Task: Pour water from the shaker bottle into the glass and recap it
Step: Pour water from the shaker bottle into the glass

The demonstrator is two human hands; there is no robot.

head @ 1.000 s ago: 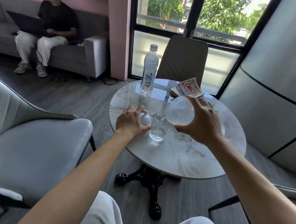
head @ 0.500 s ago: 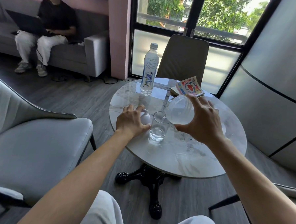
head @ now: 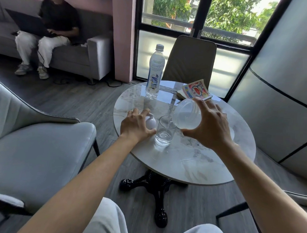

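Note:
My right hand (head: 211,125) grips a translucent shaker bottle (head: 186,115), tilted over so its open mouth hangs above the rim of a clear glass (head: 164,133). A thin stream of water runs from the bottle into the glass, which holds a little water at its bottom. The glass stands on the round marble table (head: 191,164). Just left of the glass, my left hand (head: 136,126) rests on the table with its fingers closed over the white cap (head: 151,123), partly hiding it.
A capped plastic water bottle (head: 154,75) stands at the table's far edge, with a colourful book (head: 196,90) to its right. A brown chair (head: 189,59) sits behind the table and a grey armchair (head: 32,145) to the left. A person with a laptop sits on the sofa (head: 92,54).
The shaker bottle stays tilted over the glass while water keeps flowing in, and the level in the glass has risen slightly. Both hands are almost still.

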